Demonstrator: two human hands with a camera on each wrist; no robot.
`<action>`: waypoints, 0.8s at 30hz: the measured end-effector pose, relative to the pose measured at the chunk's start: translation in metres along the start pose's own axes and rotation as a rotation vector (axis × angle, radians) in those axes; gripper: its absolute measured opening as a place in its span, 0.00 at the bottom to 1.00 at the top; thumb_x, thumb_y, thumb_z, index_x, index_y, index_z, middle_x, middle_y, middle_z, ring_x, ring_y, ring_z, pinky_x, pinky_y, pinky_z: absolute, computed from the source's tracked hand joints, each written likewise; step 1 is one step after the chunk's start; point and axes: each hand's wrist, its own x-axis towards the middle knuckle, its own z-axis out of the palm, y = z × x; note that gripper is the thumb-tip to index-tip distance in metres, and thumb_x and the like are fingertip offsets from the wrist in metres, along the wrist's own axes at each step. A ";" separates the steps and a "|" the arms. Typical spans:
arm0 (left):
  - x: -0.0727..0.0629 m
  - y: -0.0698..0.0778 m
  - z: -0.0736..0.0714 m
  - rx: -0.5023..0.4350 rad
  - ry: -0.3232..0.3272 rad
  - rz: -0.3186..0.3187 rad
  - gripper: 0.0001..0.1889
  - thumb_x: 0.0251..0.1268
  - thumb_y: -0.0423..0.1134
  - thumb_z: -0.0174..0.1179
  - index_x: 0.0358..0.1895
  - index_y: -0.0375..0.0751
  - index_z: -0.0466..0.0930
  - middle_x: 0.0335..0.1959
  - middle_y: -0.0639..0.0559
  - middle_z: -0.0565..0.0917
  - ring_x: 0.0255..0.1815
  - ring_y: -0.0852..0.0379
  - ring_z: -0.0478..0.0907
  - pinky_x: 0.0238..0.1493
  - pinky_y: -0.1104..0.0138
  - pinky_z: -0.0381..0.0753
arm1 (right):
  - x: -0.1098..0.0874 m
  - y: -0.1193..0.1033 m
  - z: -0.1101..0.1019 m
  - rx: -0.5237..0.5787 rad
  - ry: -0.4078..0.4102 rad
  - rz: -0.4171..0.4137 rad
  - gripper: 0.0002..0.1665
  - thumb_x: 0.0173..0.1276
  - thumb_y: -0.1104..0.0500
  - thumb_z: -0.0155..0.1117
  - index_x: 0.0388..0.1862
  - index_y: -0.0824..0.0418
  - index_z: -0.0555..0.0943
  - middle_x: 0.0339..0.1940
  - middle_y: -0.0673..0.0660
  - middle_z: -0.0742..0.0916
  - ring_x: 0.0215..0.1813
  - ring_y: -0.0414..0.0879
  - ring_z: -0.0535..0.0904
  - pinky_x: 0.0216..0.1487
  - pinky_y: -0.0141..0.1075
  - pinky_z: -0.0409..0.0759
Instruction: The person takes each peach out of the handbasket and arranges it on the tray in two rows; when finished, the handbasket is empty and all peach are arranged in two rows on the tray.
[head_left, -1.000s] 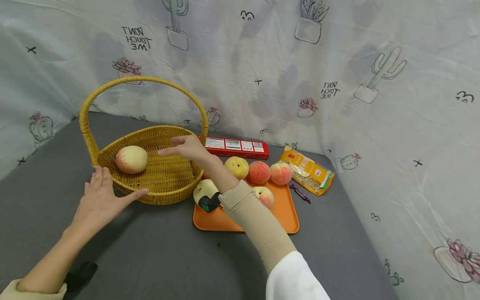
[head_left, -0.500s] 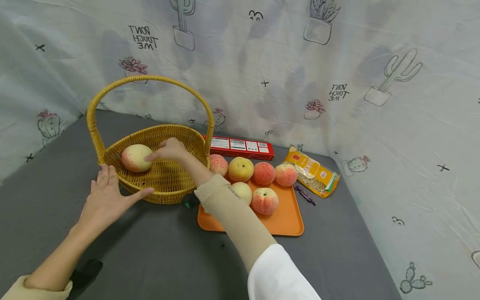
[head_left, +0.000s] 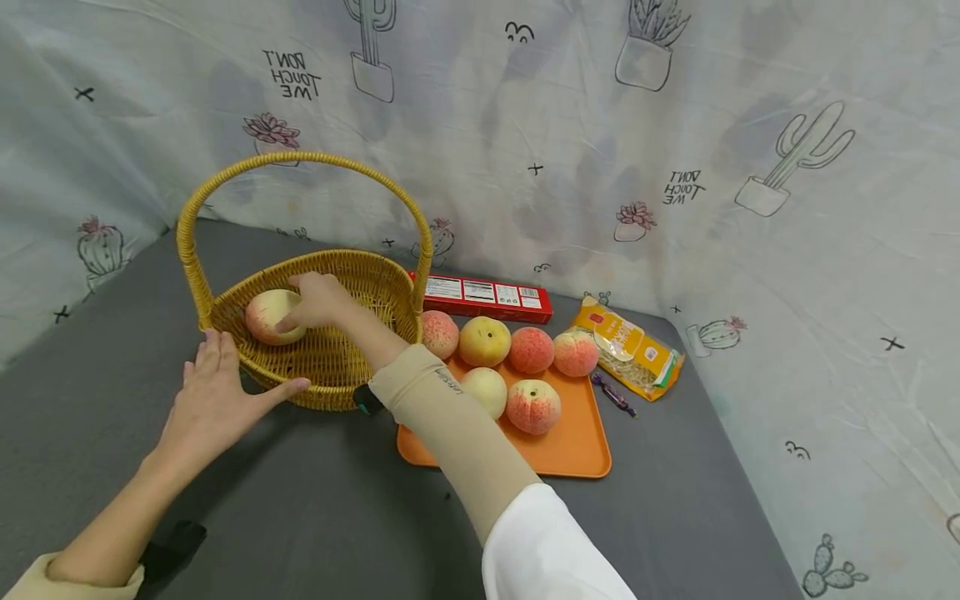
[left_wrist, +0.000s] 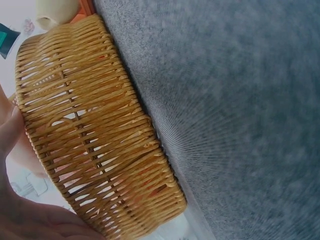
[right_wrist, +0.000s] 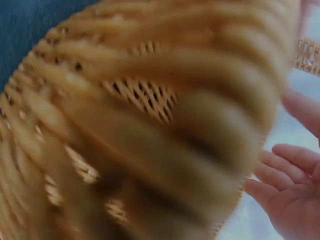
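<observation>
A yellow wicker basket (head_left: 330, 396) with a tall arched handle stands on the left of the table. A pale peach with a red blush (head_left: 264, 317) lies inside at its left end. My left hand (head_left: 213, 392) rests against the basket's near-left rim, thumb and fingers spread wide. My right hand (head_left: 322, 300) reaches over the basket to the peach, its thumb overlapping the fruit in the head view. In the right wrist view the right hand's fingers (right_wrist: 282, 172) are parted, loosely bent around nothing; the basket's weave (right_wrist: 150, 125) fills most of that view.
An orange tray (head_left: 577, 450) holds several peaches, among them a pale one (head_left: 483, 390) and a red-streaked one (head_left: 534, 407). Behind it lies a red box (head_left: 487, 298). A yellow noodle packet (head_left: 626, 346) and a purple-wrapped candy (head_left: 615, 395) lie to the right. A patterned curtain hangs behind.
My right hand has moved left inside the basket, up to the peach. My left hand stays at the rim. The whole head view has shifted slightly.
</observation>
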 end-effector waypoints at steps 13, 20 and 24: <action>-0.003 0.003 0.002 -0.001 -0.006 -0.009 0.65 0.60 0.72 0.53 0.69 0.13 0.30 0.69 0.17 0.28 0.72 0.25 0.30 0.69 0.37 0.32 | 0.012 -0.009 -0.004 -0.216 -0.169 -0.151 0.48 0.65 0.52 0.69 0.79 0.52 0.56 0.71 0.46 0.72 0.68 0.39 0.67 0.61 0.24 0.66; -0.003 0.002 0.000 -0.002 -0.003 -0.011 0.66 0.60 0.72 0.54 0.69 0.13 0.29 0.69 0.17 0.28 0.73 0.25 0.29 0.70 0.37 0.31 | 0.012 -0.011 -0.002 -0.289 -0.228 -0.135 0.50 0.66 0.48 0.67 0.80 0.50 0.52 0.75 0.44 0.65 0.75 0.37 0.57 0.67 0.24 0.59; -0.002 0.002 -0.001 0.000 -0.004 -0.017 0.66 0.60 0.72 0.53 0.69 0.13 0.29 0.69 0.17 0.28 0.73 0.25 0.30 0.70 0.37 0.31 | 0.012 -0.011 -0.003 -0.342 -0.152 -0.069 0.39 0.69 0.46 0.64 0.76 0.47 0.63 0.73 0.43 0.68 0.74 0.35 0.58 0.66 0.23 0.62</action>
